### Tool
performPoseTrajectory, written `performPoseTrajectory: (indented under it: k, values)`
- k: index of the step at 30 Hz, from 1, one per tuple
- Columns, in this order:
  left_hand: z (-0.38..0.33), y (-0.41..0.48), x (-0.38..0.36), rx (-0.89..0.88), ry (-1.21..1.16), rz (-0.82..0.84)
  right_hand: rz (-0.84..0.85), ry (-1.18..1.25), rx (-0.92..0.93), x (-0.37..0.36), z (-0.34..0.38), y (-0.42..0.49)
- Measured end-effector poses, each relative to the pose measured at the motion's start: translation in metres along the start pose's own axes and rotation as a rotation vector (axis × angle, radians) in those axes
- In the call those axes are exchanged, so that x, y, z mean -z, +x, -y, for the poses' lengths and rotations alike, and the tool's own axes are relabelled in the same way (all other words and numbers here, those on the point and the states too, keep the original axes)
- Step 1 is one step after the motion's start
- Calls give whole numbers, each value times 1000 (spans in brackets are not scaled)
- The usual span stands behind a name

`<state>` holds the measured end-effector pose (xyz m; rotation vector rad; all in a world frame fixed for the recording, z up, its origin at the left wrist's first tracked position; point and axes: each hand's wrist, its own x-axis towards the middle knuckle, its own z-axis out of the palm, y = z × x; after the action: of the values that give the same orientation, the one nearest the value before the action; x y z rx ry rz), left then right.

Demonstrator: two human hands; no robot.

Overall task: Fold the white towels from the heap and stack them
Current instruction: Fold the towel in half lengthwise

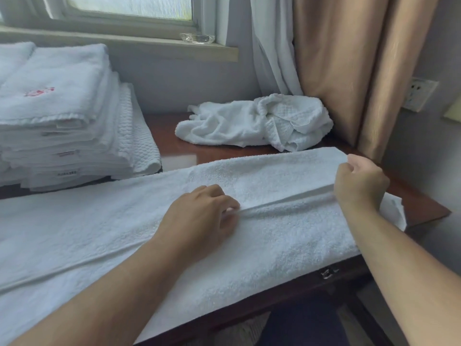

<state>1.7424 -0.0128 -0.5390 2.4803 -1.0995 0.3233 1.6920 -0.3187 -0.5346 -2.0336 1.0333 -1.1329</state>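
A long white towel [274,176] lies spread lengthwise across the dark wooden table [424,208], its far half folded over toward me. My left hand [202,218] pinches the folded edge near the middle of the towel. My right hand [359,183] grips the same edge at the towel's right end, lifting it slightly off the lower layer. A small crumpled heap of white towels [254,123] sits at the back of the table by the curtain. A tall stack of folded white towels [57,113] stands at the back left.
A brown curtain [349,58] and a white sheer hang behind the heap at the right. The window sill holds a glass ashtray [197,38]. A wall socket [420,93] is at the far right. A drawer latch [328,272] shows under the table's front edge.
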Motion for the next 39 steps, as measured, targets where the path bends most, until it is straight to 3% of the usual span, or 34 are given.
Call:
performPoseTrajectory:
  k: [4, 9, 13, 15, 23, 27, 29, 32, 36, 39]
  values:
    - [-2, -1, 0, 13, 9, 30, 43, -34, 4, 1, -6, 0]
    - [-7, 0, 0, 25, 65, 80, 200, -349, 160, 6, -7, -4]
    - [-19, 1, -8, 7, 96, 65, 478, -663, 38, 27, -34, -4]
    - [-22, -1, -13, 4, 42, 61, 526, -684, 56, 37, -48, -1]
    - [-17, -6, -13, 5, -53, 9, 228, -288, 85, 62, -63, 0]
    - [-17, -7, -13, -4, -28, 18, 242, -262, 375, 75, -72, -9]
    - [-16, -7, -13, -2, -22, 29, 209, -315, 394, 81, -84, -14]
    - [-16, -7, -14, 4, -4, 67, 135, -289, 128, 91, -100, -19]
    - [-24, -7, -14, -12, -55, 91, -65, 47, -333, 99, -102, -26]
    - [-41, -9, -12, -101, -114, 137, 93, 503, -652, 95, -95, -35]
